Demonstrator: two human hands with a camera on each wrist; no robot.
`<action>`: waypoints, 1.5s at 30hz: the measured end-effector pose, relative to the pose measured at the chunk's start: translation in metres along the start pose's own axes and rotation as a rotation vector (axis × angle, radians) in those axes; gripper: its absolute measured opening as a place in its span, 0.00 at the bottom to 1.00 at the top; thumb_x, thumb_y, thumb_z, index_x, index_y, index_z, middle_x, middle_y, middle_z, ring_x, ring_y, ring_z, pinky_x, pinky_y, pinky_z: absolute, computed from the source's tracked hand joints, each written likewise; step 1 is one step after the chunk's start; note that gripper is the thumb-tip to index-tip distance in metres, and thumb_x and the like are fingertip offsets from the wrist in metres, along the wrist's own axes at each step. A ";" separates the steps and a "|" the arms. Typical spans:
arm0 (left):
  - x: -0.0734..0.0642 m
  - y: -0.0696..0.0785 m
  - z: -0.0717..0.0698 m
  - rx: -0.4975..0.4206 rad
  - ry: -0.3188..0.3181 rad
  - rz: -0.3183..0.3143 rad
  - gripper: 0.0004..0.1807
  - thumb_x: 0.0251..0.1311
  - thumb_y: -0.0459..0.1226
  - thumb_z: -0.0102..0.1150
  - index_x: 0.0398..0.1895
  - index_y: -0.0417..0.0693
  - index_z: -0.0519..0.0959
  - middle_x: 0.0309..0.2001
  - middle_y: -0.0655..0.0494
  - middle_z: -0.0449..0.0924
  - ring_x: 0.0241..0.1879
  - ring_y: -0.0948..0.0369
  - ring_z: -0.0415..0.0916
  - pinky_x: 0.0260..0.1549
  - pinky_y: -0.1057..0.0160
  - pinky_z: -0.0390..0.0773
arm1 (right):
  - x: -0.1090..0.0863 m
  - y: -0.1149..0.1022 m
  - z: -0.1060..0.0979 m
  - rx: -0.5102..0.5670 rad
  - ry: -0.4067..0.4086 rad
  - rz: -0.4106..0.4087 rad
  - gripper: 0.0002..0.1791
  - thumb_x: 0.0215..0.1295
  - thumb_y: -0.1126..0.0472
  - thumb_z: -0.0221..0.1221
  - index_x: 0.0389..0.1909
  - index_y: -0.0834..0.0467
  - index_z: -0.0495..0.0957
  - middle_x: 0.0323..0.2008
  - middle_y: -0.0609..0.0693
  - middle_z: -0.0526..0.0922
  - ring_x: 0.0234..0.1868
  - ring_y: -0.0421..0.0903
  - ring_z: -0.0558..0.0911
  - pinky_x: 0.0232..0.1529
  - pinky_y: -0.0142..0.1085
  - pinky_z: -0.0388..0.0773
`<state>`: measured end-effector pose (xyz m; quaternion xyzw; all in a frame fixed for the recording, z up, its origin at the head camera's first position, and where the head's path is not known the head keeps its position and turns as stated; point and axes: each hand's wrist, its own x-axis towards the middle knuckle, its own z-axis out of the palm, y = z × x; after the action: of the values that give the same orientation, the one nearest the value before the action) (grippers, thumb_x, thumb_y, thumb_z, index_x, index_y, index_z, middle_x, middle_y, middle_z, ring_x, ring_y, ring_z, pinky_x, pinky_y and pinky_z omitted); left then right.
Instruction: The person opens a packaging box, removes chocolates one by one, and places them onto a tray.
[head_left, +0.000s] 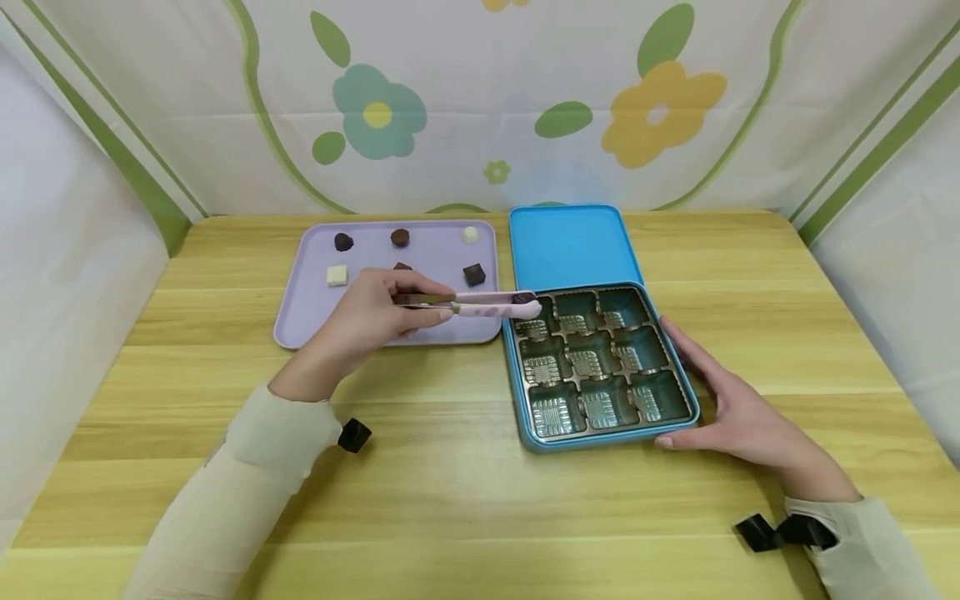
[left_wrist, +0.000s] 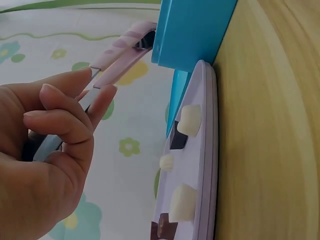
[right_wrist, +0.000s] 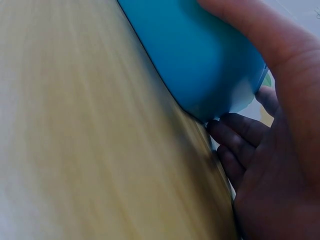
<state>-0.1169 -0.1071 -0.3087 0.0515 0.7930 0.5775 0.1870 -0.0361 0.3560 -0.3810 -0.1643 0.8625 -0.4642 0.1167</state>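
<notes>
My left hand [head_left: 367, 312] pinches a pair of tongs [head_left: 487, 307] with pale pink tips. Between those tips is a dark chocolate [left_wrist: 146, 40], over the far-left compartment of a blue tin [head_left: 525, 429]. Inside the tin sits a brown plastic insert [head_left: 577, 385] with several square compartments. At the tin's near right corner, my right hand [head_left: 750, 421] rests with its thumb on the front and extended fingers along the right side. Under and behind the left hand lies a lilac tray [head_left: 296, 321] with several chocolates; the hand partly hides a brown one [head_left: 402, 267].
On the tray are a white square chocolate [head_left: 337, 275], a dark square one [head_left: 474, 274], a small white one [head_left: 470, 235] and two brown ones along the back. The tin's blue lid [head_left: 573, 246] lies open behind it. A patterned cloth [head_left: 480, 108] hangs behind the wooden table [head_left: 450, 517].
</notes>
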 end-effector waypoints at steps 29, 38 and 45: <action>-0.123 -0.095 -0.109 -0.416 0.385 0.017 0.14 0.68 0.25 0.69 0.53 0.44 0.91 0.29 0.61 0.87 0.20 0.66 0.71 0.14 0.64 0.62 | -0.008 0.001 -0.002 -0.001 -0.001 0.007 0.78 0.45 0.70 0.84 0.89 0.41 0.43 0.88 0.39 0.49 0.79 0.22 0.53 0.65 0.10 0.54; -0.122 -0.108 -0.120 -0.417 0.400 -0.091 0.12 0.68 0.29 0.71 0.50 0.50 0.93 0.32 0.63 0.87 0.22 0.68 0.73 0.18 0.71 0.70 | -0.005 0.005 -0.001 0.012 -0.007 -0.022 0.78 0.45 0.72 0.84 0.89 0.42 0.43 0.89 0.41 0.48 0.81 0.23 0.52 0.67 0.10 0.54; -0.118 -0.113 -0.120 -0.505 0.385 -0.157 0.10 0.69 0.30 0.70 0.47 0.52 0.93 0.37 0.63 0.91 0.24 0.70 0.73 0.20 0.73 0.71 | -0.001 0.003 0.000 0.009 -0.009 -0.011 0.78 0.45 0.71 0.84 0.90 0.42 0.43 0.88 0.40 0.48 0.81 0.23 0.52 0.66 0.10 0.53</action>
<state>-0.0351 -0.2872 -0.3551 -0.1680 0.6471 0.7389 0.0845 -0.0357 0.3580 -0.3832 -0.1707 0.8590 -0.4678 0.1189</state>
